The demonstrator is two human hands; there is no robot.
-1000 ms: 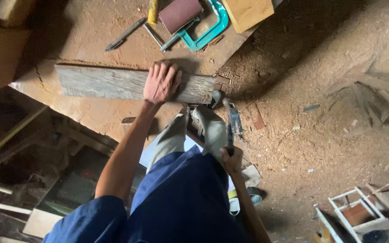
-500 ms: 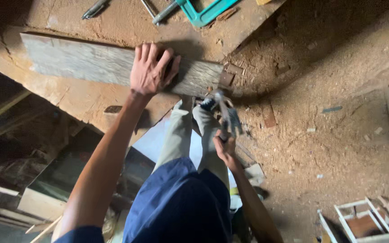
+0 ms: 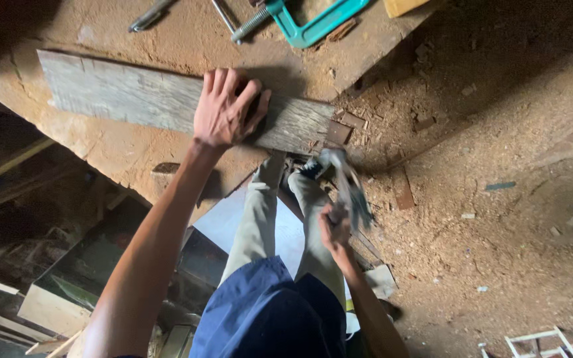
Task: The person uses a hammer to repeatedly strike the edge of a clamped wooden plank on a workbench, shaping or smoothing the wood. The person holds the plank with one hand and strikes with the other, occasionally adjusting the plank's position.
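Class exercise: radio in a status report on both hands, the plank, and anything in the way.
Left hand flat on weathered grey wooden plank, pinning it to dusty workbench. Right hand gripping blurred metal tool beside plank's end. Teal clamp lies beyond, clear.

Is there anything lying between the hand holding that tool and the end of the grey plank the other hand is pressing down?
Nothing visible does. The right hand holds a blurred tool just below the plank's broken end, with only open air and the sawdust floor between. The left hand lies flat on the plank, further along.
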